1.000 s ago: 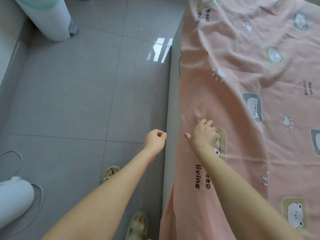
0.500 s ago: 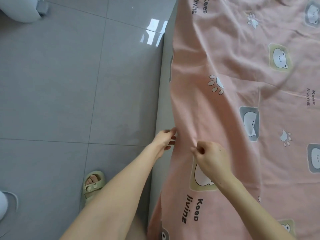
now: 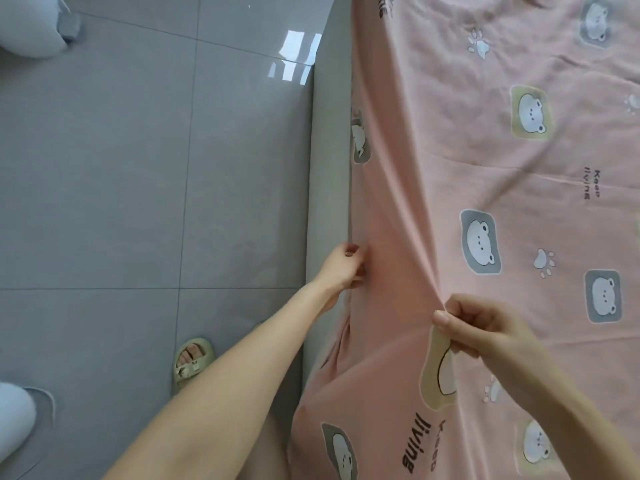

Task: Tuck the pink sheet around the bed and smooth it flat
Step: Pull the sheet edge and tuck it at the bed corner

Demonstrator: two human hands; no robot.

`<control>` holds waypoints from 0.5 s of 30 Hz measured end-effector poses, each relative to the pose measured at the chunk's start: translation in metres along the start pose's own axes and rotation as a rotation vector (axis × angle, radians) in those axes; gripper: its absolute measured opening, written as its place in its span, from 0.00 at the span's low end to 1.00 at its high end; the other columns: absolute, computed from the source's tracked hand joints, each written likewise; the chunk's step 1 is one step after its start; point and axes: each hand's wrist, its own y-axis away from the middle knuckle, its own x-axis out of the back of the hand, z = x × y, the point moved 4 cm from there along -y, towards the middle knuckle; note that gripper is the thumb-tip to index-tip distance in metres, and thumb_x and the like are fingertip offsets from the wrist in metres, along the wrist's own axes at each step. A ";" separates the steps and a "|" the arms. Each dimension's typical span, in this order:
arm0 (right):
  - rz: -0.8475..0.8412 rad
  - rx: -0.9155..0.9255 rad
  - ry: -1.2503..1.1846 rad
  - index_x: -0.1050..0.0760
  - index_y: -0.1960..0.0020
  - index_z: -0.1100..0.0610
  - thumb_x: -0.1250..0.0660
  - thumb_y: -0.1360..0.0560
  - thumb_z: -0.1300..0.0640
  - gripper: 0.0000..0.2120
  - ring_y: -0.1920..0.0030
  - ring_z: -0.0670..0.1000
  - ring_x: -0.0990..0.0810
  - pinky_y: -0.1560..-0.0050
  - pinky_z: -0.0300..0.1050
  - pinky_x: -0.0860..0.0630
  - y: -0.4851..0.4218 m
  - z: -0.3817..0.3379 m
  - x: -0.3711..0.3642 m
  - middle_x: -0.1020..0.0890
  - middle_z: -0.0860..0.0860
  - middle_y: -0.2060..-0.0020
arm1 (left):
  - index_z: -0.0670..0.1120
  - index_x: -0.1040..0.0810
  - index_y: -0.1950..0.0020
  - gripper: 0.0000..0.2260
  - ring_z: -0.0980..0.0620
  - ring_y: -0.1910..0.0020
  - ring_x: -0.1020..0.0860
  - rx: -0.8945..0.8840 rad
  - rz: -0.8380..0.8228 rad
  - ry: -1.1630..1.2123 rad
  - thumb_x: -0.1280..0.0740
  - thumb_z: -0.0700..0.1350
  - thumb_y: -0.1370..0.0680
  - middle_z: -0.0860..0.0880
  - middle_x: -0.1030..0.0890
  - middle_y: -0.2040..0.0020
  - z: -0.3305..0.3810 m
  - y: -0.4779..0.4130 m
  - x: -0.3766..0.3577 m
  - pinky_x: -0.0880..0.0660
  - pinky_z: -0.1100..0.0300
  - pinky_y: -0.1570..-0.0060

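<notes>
The one camera is sitting on the person's head, looking down from close by. It is facing the pink bear-print cloth sheet (image 3: pixel 450 150) and shiny grey tiled floor (image 3: pixel 104 168).

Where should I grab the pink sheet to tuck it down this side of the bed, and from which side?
Take the pink sheet at its loose side edge, where it drapes over the grey bed side, coming from the floor side; that edge hangs free along it. The left hand grips there; the right hand pinches a raised fold on top, likely only gathering slack.
</notes>
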 end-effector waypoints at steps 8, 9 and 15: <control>0.046 0.016 -0.089 0.30 0.72 0.57 0.32 0.33 0.54 0.13 0.74 0.46 0.37 0.73 0.35 0.40 0.012 -0.005 0.032 0.33 0.49 0.76 | 0.37 0.31 0.33 0.22 0.44 0.37 0.26 -0.028 0.109 -0.330 0.37 0.50 0.21 0.41 0.26 0.35 0.001 -0.008 -0.002 0.33 0.63 0.49; 0.043 0.012 -0.088 0.29 0.72 0.57 0.32 0.33 0.54 0.12 0.74 0.45 0.37 0.73 0.34 0.40 0.010 -0.004 0.032 0.32 0.48 0.77 | 0.37 0.31 0.34 0.22 0.44 0.38 0.26 -0.022 0.118 -0.317 0.36 0.50 0.22 0.41 0.26 0.35 0.000 -0.009 -0.002 0.33 0.63 0.49; 0.055 0.003 -0.159 0.29 0.73 0.57 0.33 0.33 0.56 0.11 0.74 0.46 0.39 0.73 0.32 0.37 0.006 0.004 0.032 0.33 0.46 0.78 | 0.41 0.27 0.50 0.13 0.51 0.59 0.26 -0.031 0.128 -0.221 0.33 0.51 0.23 0.47 0.24 0.57 -0.009 -0.015 0.004 0.29 0.61 0.62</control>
